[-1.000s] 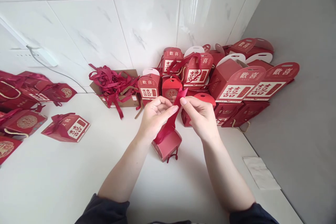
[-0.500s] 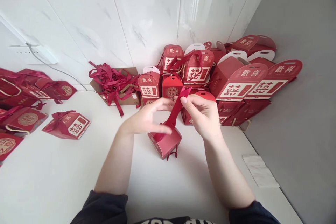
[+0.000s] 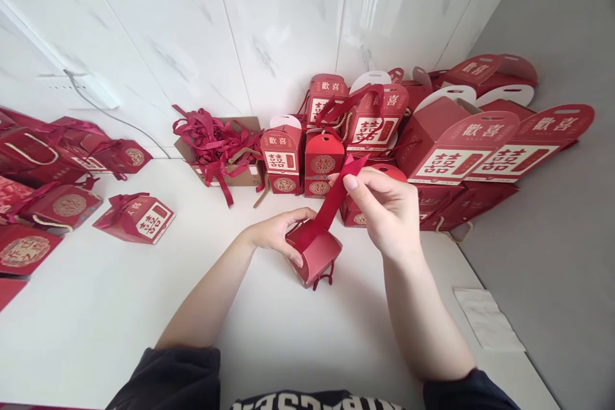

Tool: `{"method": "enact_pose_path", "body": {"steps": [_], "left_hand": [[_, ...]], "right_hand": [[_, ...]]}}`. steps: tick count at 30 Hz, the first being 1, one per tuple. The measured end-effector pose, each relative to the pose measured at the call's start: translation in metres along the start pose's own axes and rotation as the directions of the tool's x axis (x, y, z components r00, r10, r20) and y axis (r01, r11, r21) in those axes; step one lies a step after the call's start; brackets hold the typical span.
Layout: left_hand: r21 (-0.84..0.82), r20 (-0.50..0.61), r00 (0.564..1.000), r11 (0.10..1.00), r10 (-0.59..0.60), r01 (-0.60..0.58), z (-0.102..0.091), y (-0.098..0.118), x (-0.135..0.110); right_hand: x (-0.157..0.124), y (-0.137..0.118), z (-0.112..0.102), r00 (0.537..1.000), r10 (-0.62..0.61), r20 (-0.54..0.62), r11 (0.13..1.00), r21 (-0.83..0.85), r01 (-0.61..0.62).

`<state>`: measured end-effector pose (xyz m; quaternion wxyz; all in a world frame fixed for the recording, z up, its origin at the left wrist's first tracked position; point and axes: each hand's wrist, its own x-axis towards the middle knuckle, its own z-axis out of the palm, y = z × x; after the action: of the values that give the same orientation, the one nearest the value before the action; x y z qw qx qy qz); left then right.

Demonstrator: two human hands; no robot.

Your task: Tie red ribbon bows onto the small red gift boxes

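A small red gift box (image 3: pixel 319 253) with a dark red cord handle stands on the white table in front of me. My left hand (image 3: pixel 278 235) grips its left side, thumb on the near face and fingers over the far side. Between the thumb and fingers of my right hand (image 3: pixel 384 205) the end of a dark red ribbon (image 3: pixel 331 202) is pinched. The ribbon rises taut from the top of the box toward the right hand. Where it passes at the box top is partly hidden by the left hand.
Behind stands a cardboard box (image 3: pixel 250 174) heaped with red ribbons (image 3: pixel 211 138). Stacked red gift boxes (image 3: pixel 446 160) line the back right. One ribbon-tied box (image 3: pixel 139 218) sits at left, near more finished-looking boxes (image 3: pixel 67 205). A grey panel (image 3: pixel 567 237) bounds the right side.
My left hand has moved down from beside the ribbon and taken hold of the gift box. My right hand still pinches the ribbon end. The view has shifted slightly.
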<state>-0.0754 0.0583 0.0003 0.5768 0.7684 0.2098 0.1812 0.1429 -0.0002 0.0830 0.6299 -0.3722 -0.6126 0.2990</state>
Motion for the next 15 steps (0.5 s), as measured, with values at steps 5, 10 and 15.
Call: {"method": "enact_pose_path", "body": {"steps": [5,10,15], "left_hand": [[0.019,0.019,1.0,1.0,-0.011,0.011,-0.001,0.004,0.001],[0.055,-0.027,0.999,0.998,0.018,-0.016,-0.003,0.01,-0.001],[0.178,0.068,0.998,0.984,0.006,-0.018,-0.006,0.012,0.0]], "right_hand": [[0.0,-0.001,-0.001,1.0,0.004,0.003,0.999,-0.042,-0.004],[0.0,-0.002,-0.003,1.0,0.001,0.011,0.999,-0.053,-0.001],[0.0,-0.001,-0.004,1.0,-0.02,0.005,1.0,-0.01,0.02]]}}
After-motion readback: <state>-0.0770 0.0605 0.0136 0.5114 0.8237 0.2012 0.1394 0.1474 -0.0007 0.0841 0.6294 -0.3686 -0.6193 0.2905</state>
